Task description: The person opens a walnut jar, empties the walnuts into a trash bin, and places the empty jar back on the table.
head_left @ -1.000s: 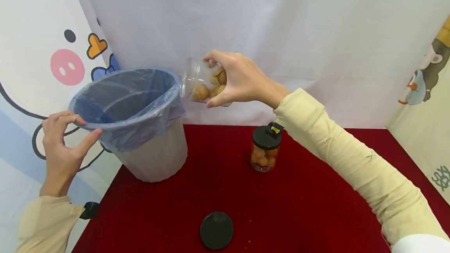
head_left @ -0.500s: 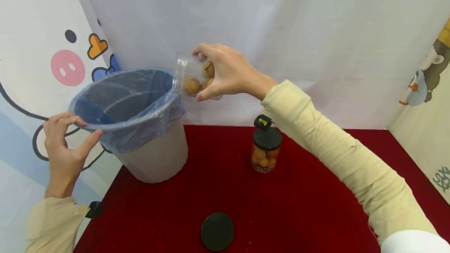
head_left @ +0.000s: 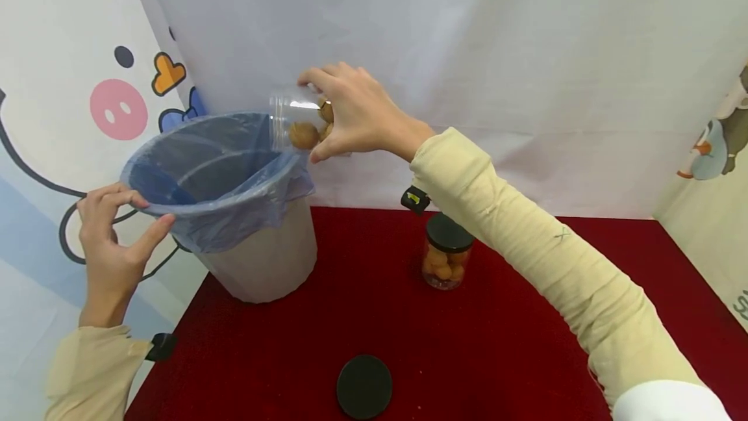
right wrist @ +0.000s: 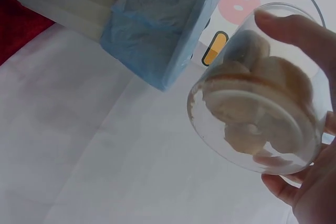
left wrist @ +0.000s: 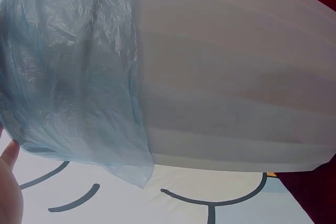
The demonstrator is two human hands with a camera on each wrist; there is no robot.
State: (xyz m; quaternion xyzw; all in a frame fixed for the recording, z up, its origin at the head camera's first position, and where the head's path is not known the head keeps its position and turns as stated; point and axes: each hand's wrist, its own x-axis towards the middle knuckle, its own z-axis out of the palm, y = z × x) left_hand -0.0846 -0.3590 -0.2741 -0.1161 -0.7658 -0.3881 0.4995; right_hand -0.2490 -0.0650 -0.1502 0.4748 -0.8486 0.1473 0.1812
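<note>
My right hand (head_left: 365,112) grips a clear plastic jar (head_left: 284,109) round its body. Lidless and tipped on its side, the jar points its mouth left, over the right rim of the trash can. Walnuts (head_left: 304,136) lie inside near my thumb; the right wrist view shows several of them through the jar's base (right wrist: 257,129). The trash can (head_left: 260,268) is white, with a blue bag (head_left: 251,218) folded over its rim. At its near left side my left hand (head_left: 113,239) pinches the bagged rim, fingers on top and thumb outside.
A second jar (head_left: 442,267) with a black lid, full of round tan nuts, stands on the red tabletop (head_left: 502,343) right of the can. A loose black lid (head_left: 364,386) lies near the front. White curtain (head_left: 526,83) hangs behind; a cartoon-printed sheet (head_left: 52,83) borders the left.
My right hand has moved left and slightly up with the jar, bringing its mouth from beside the can to over its rim. The walnuts are still inside. The left hand keeps its place.
</note>
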